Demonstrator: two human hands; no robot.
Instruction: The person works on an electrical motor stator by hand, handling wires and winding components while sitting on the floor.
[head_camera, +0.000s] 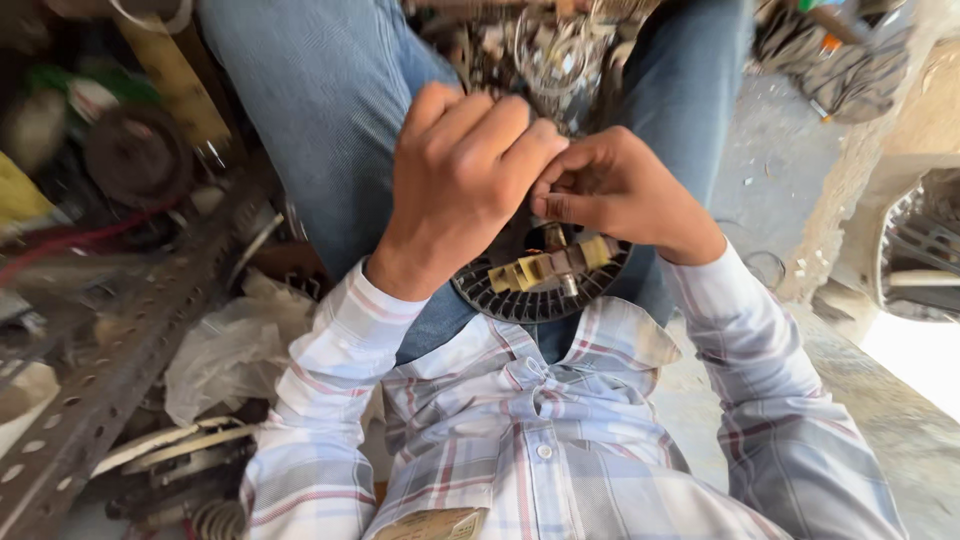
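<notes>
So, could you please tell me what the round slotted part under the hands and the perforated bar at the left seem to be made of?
The round slotted part looks like dark metal with a dull finish: its rim shows fine, evenly cut ribs, and brass-coloured fittings sit on its face. It could be moulded plastic; the look leaves that open. The perforated bar looks like steel, brown with rust, matte, with punched holes along it.

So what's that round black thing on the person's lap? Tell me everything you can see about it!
The round black disc looks like dark metal or plastic, with fine ribs running all around its rim. In its middle sit pale yellowish blocks and a small shiny metal piece. It lies tilted on the lap, against blue jeans, just above a checked shirt. The left hand and the right hand are bunched over its upper half and hide that part, fingers curled as if pinching something too small to make out.
</notes>
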